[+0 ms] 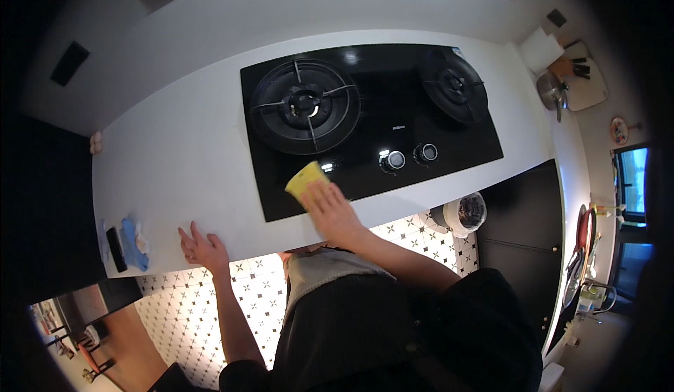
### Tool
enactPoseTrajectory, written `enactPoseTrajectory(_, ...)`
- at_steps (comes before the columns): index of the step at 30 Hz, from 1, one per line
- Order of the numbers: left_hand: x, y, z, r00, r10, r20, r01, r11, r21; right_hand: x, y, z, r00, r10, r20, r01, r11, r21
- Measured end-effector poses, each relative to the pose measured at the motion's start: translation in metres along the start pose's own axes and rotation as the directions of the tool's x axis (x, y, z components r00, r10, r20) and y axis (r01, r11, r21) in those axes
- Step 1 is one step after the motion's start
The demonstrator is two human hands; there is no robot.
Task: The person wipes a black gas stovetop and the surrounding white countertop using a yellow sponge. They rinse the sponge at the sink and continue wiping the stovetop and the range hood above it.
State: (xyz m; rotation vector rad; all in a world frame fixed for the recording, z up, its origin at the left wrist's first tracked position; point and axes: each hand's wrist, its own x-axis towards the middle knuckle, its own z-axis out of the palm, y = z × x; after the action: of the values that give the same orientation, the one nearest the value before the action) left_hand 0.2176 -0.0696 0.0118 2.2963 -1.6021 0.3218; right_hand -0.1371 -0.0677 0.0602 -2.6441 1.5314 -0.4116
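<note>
My right hand [329, 210] presses a yellow cleaning cloth [306, 180] onto the front left part of a black glass gas hob [368, 181]. Behind the cloth lies the large left burner with its pan support [305, 106]; the right burner [455, 84] is farther off. Two control knobs [396, 159] [428, 152] stand to the right of the cloth. My left hand [202, 250] rests at the front edge of the white countertop [174, 170], left of the hob, fingers apart and holding nothing.
At the counter's left end lie a dark phone-like slab [116, 250] and a blue cloth [132, 244]. A lined bin [468, 214] stands on the patterned floor below. Far right are a paper roll [541, 49], a steel pot [551, 90], a knife block [563, 69] and a cutting board [590, 84].
</note>
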Motion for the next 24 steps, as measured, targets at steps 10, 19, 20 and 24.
enactPoseTrajectory(10, 0.001, 0.008, 0.001, 1.0, -0.006, 0.0, 0.006, 1.0, 0.016, 0.047, 0.154, 0.009, 0.769, 0.631, 0.103, -0.516, 0.708, -0.482)
enactPoseTrajectory(19, 0.004, 0.012, -0.011, 0.996, -0.05, -0.079, 0.046, 0.997, -0.054, 0.113, 0.318, -0.048, 0.809, 0.397, 0.433, -0.368, 0.917, -0.153)
enactPoseTrajectory(20, 0.005, 0.011, -0.013, 0.994, -0.058, -0.094, 0.051, 0.996, -0.073, 0.124, 0.336, -0.044, 0.803, 0.39, 0.451, -0.39, 0.916, -0.099)
enactPoseTrajectory(24, 0.005, 0.011, -0.02, 0.988, -0.109, -0.106, 0.098, 0.99, -0.1, 0.182, 0.368, -0.038, 0.77, 0.346, 0.536, -0.369, 0.927, -0.067)
